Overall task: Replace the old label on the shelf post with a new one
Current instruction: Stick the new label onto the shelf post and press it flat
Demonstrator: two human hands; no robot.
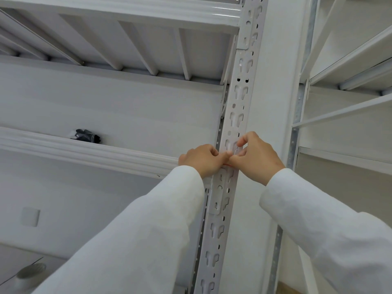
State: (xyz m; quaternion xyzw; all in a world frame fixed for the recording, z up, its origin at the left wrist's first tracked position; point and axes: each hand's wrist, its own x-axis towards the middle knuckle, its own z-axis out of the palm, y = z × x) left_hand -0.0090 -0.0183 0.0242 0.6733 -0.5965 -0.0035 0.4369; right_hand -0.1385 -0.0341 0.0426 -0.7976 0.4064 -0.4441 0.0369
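Head view shows me the shelf post (233,107) running long from 6 to 12 o'clock. My left hand (200,160) and right hand (254,155) meet on it, fingers curled tight, pinching a thin label (228,164) with a red edge.

The tall slotted white metal shelf post (231,124) stands between both hands, left hand (201,161) and right hand (256,158) meeting on its front; a crumpled dark glove (86,136) lies on the ribbed white shelf beam (84,150) to the left.

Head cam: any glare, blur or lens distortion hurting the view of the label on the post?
Head view: light is soft and even, with no hard shadows or glare; wide-angle bend curves the shelf beam and tilts the post; focus is fair throughout; the label shows only as a thin red edge between both hands' fingers.
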